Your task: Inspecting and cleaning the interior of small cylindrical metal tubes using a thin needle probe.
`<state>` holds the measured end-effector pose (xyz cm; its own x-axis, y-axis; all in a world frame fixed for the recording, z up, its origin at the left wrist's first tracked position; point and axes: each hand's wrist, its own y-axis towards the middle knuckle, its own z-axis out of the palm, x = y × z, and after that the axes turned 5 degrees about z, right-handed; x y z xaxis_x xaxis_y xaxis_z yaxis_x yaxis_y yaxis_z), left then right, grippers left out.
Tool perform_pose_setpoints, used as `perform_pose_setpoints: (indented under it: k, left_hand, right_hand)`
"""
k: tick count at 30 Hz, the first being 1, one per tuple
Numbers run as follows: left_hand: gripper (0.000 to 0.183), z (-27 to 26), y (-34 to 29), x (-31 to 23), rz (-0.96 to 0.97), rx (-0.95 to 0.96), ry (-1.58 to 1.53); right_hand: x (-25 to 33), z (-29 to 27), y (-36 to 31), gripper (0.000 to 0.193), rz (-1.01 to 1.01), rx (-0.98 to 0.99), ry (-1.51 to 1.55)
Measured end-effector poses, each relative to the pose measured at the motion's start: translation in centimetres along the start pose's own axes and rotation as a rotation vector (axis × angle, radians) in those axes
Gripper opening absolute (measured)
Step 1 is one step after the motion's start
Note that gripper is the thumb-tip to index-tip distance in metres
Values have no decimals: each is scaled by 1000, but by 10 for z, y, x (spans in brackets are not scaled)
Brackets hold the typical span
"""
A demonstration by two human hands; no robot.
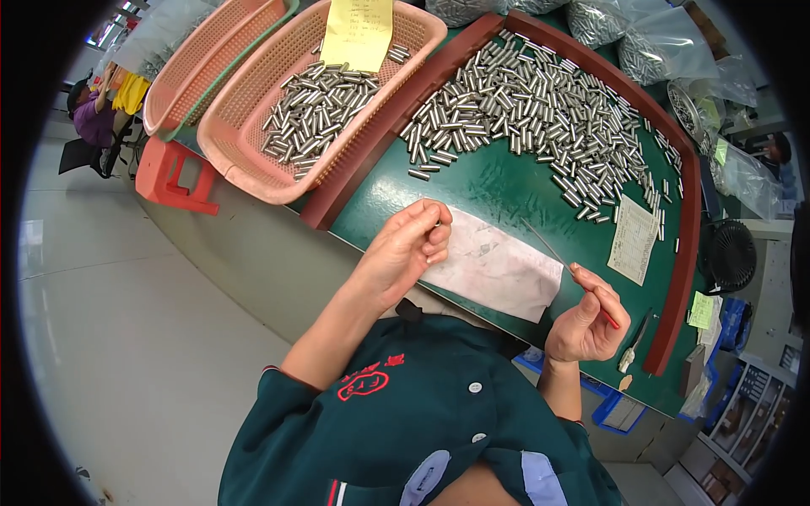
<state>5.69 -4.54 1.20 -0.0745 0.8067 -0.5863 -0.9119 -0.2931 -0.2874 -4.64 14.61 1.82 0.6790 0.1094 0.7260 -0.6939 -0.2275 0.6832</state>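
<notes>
My left hand (403, 250) is raised over the near edge of the green tabletop (380, 198), thumb and fingertips pinched together. Whatever small thing sits between those fingertips is mostly hidden. In my right hand (589, 325) is a thin metal rod tool (551, 250) with a red handle; its tip points away and to the left. A stained white cloth (498, 266) lies flat between and below the hands. Beyond it spreads a big pile of short shiny metal pins (523, 101), with a few loose ones at its edges.
Red-brown rails (688, 244) border the tabletop. A pink basket (245, 173) of pins and a yellow note stands left, above a red stool (169, 177). A printed slip (633, 240) and a white-ended tool (629, 356) lie right. Bags of parts (666, 46) stand behind; another person (93, 114) sits far left.
</notes>
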Motion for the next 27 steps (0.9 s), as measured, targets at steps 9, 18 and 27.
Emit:
perform_pose_setpoints:
  k: [9, 18, 27]
  left_hand:
    - [28, 7, -1, 3, 26, -81, 7]
    - [28, 7, 0, 0, -4, -108, -76]
    - [28, -1, -2, 6, 54, -39, -13]
  right_hand:
    - [-1, -1, 0, 8, 7, 7, 4]
    - [0, -2, 1, 9, 5, 26, 15]
    - [1, -2, 0, 10, 23, 53, 33]
